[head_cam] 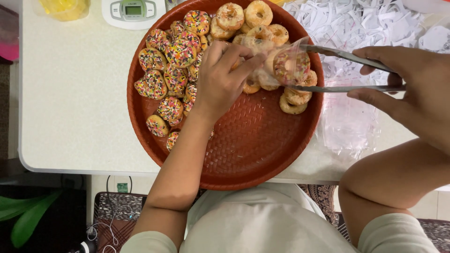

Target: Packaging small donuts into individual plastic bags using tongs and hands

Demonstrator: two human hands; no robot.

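Left hand [220,77]: my fingers pinch the little clear bag [262,63] open over the red tray [262,154].
Right hand [412,89]: squeezed tight on the tongs [347,70].
Donut [291,67]: gripped by the tongs, at the bag's mouth.
Tip: I should hold the bag wide and slide the donut in gently.

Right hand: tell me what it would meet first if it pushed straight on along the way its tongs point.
The right hand points its metal tongs leftward. Their tips already grip a sprinkled donut inside the clear bag; next in line are the left hand's fingers holding that bag, though depth is unclear.
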